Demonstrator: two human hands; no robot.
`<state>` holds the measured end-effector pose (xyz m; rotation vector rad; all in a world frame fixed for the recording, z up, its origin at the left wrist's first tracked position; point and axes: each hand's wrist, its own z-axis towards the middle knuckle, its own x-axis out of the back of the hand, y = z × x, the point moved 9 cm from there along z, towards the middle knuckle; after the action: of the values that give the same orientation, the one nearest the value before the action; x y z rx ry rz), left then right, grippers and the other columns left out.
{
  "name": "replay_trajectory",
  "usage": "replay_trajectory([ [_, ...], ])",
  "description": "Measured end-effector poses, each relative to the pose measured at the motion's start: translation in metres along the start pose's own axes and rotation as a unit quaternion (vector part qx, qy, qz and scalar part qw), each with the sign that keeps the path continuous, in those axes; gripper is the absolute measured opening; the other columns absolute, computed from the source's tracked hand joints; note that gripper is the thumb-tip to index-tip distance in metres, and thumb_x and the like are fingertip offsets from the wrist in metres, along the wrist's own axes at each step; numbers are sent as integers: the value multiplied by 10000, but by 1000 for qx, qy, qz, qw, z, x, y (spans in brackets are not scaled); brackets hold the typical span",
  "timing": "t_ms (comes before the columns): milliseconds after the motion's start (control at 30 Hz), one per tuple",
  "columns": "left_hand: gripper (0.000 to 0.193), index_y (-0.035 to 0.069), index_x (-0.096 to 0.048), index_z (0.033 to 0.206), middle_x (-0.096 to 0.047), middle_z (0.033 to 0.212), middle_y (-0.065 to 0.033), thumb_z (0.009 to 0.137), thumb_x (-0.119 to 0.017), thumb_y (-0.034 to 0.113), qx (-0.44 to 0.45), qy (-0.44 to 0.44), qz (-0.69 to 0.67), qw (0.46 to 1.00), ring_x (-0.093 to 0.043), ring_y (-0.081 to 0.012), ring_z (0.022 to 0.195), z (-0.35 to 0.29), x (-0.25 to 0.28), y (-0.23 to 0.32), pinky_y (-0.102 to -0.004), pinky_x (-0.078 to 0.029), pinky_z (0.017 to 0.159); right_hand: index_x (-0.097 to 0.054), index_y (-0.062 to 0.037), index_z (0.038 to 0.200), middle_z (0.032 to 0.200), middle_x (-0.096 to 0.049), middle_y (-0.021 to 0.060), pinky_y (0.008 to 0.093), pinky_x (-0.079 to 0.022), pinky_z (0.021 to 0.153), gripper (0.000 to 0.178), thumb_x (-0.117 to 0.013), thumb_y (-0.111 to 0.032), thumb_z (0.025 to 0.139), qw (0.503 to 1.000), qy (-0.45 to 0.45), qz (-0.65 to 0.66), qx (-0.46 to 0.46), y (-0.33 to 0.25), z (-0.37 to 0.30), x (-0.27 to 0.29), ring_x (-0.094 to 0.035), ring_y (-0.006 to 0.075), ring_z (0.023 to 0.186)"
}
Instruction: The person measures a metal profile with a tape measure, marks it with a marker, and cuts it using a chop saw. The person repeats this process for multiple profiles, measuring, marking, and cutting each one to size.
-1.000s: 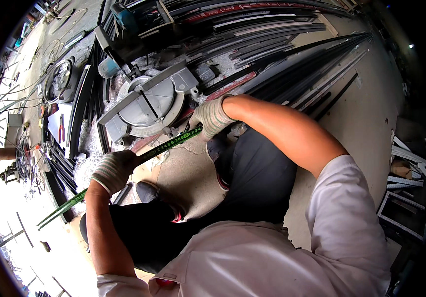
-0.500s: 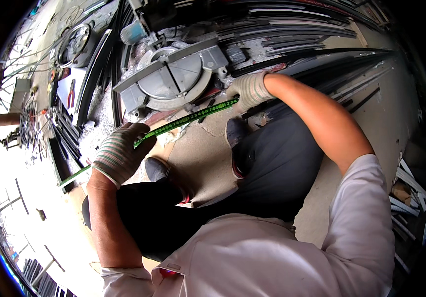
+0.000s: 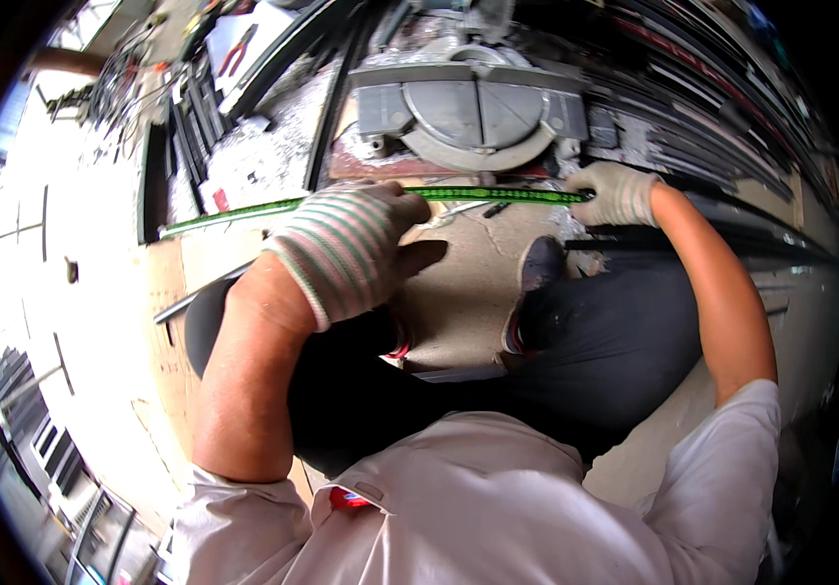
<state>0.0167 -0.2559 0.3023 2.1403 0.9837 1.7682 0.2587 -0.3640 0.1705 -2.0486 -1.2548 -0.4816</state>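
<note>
A green tape measure is stretched left to right in front of me, nearly level. My right hand, in a striped knit glove, is closed around its right end; the palm hides what lies inside. My left hand, gloved alike, lies across the middle of the blade, with its thumb spread away from the fingers. The tape runs on behind that hand to a dark metal profile at the left. Just beyond the tape stands a grey mitre saw base with a straight fence.
Long dark profiles are piled at the right and back. Short dark offcuts and red-handled pliers lie at the far left. Bright shavings litter the floor. My shoe is below the tape, near my right hand.
The view has turned, so the saw base appears farther right and the tape looks more level. My left thumb, formerly close to the blade, now stands apart from it. My right hand keeps its hold.
</note>
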Motion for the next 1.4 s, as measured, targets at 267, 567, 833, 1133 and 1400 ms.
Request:
replay_trajectory([
  [267, 287, -9, -691, 1130, -728, 970, -122, 934, -729, 197, 51, 210, -125, 968, -691, -187, 925, -44, 82, -44, -316, -547, 840, -657, -21, 1232, 902, -702, 180, 359, -522, 782, 470, -684, -276, 839, 998, -23, 48, -37, 3, 1, -1, -653, 254, 797],
  [567, 275, 18, -690, 1019, -692, 883, -188, 927, -699, 277, 28, 143, -79, 986, -675, -362, 829, -42, 56, -53, -419, -544, 759, -675, 15, 1152, 938, -707, 192, 367, -527, 836, 448, -703, -278, 814, 999, -27, 44, -14, -12, 34, -5, -672, 270, 867],
  [833, 281, 35, -734, 1031, -733, 961, -174, 883, -664, 263, -45, -58, -22, 997, -708, -365, 916, -21, 16, 4, -422, -564, 792, -661, 54, 1170, 1055, -708, 205, 368, -510, 926, 429, -725, -202, 831, 997, -31, 68, -16, -7, 40, -6, -668, 268, 1006],
  [1133, 337, 123, -744, 1128, -749, 1064, -106, 812, -715, 236, -86, -96, 4, 992, -728, -299, 947, -10, -7, 22, -430, -567, 759, -664, 38, 1197, 1108, -712, 217, 375, -496, 966, 527, -774, -326, 832, 997, -40, 62, -7, -12, 47, -9, -668, 279, 1069],
  [1400, 357, 141, -733, 1159, -741, 1091, -110, 822, -713, 256, -77, -105, -37, 991, -723, -294, 974, -14, -4, 16, -418, -562, 771, -637, 31, 1262, 1232, -679, 199, 385, -480, 1019, 592, -820, -289, 799, 995, -87, 31, -26, -35, 55, -14, -632, 279, 1170],
])
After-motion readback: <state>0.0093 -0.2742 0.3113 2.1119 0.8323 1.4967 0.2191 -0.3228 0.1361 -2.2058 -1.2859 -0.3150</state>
